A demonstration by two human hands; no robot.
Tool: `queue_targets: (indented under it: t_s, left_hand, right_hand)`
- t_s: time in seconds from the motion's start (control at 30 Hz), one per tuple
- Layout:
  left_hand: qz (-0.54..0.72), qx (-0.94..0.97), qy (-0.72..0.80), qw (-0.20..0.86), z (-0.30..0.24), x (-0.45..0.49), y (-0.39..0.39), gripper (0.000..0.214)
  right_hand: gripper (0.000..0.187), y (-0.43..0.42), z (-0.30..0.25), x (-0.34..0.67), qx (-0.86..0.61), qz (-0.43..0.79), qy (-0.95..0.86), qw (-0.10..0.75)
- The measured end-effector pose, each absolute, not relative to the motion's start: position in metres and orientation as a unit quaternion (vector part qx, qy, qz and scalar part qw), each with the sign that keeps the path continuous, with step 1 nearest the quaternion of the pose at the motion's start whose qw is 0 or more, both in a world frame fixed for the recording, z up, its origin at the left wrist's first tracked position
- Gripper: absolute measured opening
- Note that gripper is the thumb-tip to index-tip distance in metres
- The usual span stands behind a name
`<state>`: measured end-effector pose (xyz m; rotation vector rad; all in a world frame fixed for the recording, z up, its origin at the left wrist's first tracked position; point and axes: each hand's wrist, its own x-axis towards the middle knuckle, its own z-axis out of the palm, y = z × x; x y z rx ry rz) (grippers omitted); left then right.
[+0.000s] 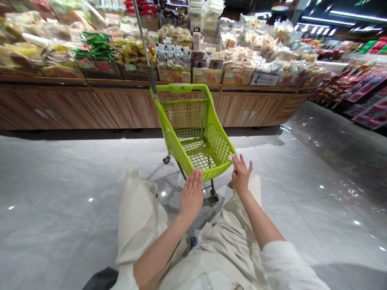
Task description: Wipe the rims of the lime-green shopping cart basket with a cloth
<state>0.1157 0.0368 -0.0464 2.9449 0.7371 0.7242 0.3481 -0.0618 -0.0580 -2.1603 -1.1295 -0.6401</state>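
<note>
A small lime-green child-size shopping cart (216,143) stands before my knees, its basket bare inside. My left hand (192,192) lies with fingers stretched out flat against the near rim of the basket, at its left corner. At the near right corner, my right hand (241,174) presses a small white tissue (232,157) to the rim. Its other fingers are spread, and most of the tissue is hidden under the fingertips. A grey pole (145,44) rises from the cart's far left corner.
Behind the cart runs a wooden display counter (127,106) piled with packaged snacks (172,56). More shelves of goods (359,80) stand at the right. Shiny grey floor tiles (60,181) surround my light trousers (139,217). Caster wheels (214,196) are under the cart.
</note>
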Motion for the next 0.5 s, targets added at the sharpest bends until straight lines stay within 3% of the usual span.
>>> queue_targets:
  t_s: [0.3, 0.5]
  left_hand:
    - [0.216, 0.945, 0.245, -0.005, -0.046, 0.113, 0.039, 0.082]
    - [0.209, 0.949, 0.235, -0.008, -0.042, 0.110, 0.041, 0.083]
  right_hand:
    - [0.080, -0.024, -0.039, 0.221, -0.753, -0.144, -0.567, 0.302]
    - [0.077, -0.044, -0.038, 0.279, -0.741, -0.173, -0.598, 0.252]
